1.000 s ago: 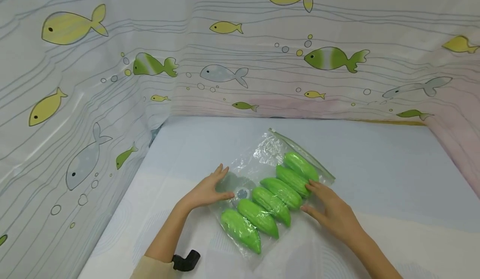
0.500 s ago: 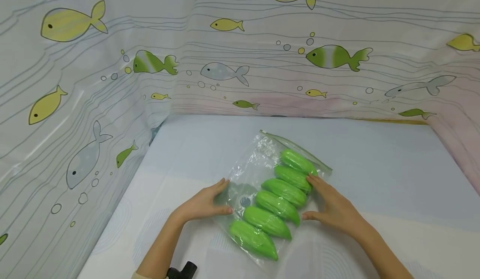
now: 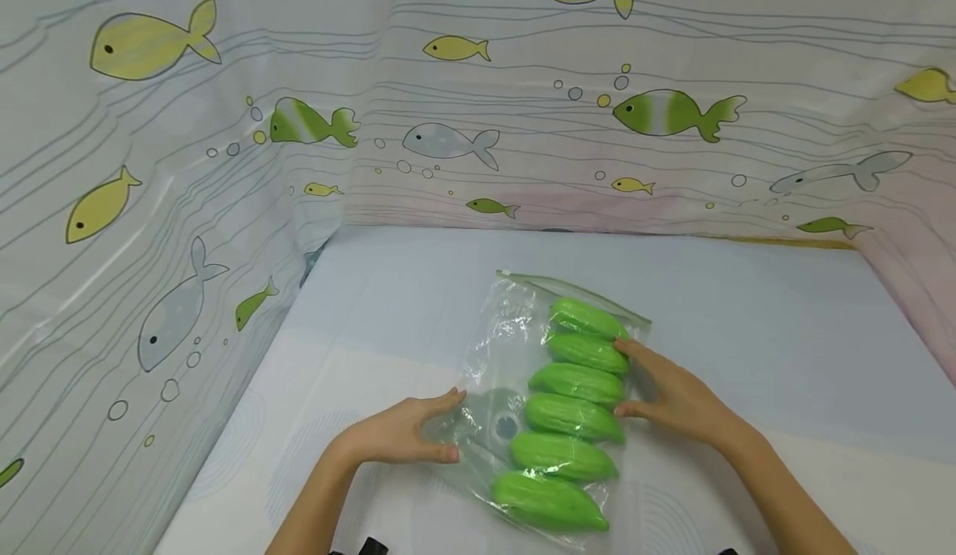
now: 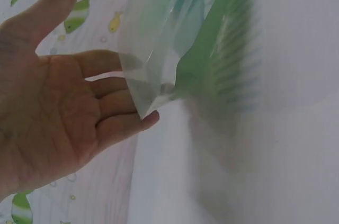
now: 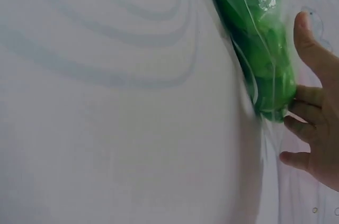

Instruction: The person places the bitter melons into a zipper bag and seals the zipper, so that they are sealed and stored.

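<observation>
A clear zip bag (image 3: 515,306) lies on the table, its zip strip at the far end. Inside is a column of several bright green, elongated, fruit-like pieces (image 3: 575,382) with tapered ends. My left hand (image 3: 399,432) is at the bag's left edge, thumb apart from the fingers. In the left wrist view its straight fingers (image 4: 119,123) reach behind a loose plastic corner. On the other side, my right hand (image 3: 680,397) touches the bag's right edge beside the green pieces, thumb and fingers spread. The right wrist view shows its fingertips against the bulging plastic (image 5: 270,75).
The pale table (image 3: 784,356) has a blue-grey far part and faint curved patterns. A fish-printed curtain (image 3: 523,107) stands along its back and sides. Small black pieces (image 3: 372,547) show by the left wrist at the lower edge.
The bag has turned clockwise, so the column of green pieces now runs more nearly straight away from me. My left hand has come nearer; my right hand has shifted slightly.
</observation>
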The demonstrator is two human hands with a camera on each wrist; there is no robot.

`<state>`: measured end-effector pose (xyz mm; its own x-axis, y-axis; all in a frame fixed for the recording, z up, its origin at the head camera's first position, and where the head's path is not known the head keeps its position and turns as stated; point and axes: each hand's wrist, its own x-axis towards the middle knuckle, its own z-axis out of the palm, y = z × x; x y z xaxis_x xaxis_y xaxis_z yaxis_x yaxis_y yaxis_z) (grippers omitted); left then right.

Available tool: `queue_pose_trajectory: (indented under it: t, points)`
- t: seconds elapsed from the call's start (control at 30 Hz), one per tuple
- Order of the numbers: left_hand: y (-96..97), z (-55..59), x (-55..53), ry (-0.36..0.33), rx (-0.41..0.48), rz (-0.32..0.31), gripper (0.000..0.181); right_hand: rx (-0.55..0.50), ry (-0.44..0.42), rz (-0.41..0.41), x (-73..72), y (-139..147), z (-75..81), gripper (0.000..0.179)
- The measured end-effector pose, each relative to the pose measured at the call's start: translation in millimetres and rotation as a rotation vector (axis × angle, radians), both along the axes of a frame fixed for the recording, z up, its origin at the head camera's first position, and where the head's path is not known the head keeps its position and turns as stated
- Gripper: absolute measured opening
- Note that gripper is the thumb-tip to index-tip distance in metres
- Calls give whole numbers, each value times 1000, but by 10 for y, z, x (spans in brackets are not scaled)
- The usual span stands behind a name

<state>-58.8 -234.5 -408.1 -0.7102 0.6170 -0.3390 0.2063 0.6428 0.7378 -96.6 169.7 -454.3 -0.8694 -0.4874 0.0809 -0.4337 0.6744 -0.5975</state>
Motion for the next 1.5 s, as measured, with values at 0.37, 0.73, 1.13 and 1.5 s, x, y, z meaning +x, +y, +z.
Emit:
queue_pose_trajectory:
  t: [0.37,0.73,1.13,1.5]
  points:
    - [60,97,51,-73,-51,-118,77,14,-23,29,-109,59,8,101]
    - [64,135,57,-52,-82,-165,77,17,-68,24,-140,94,18,104]
    - [59,114,-106,31,-6,-82,74,-14,-64,28,-128,99,10,104]
    - [141,-9,-352,126,59,-23,74,-32,-60,39,-119,88,-8,104]
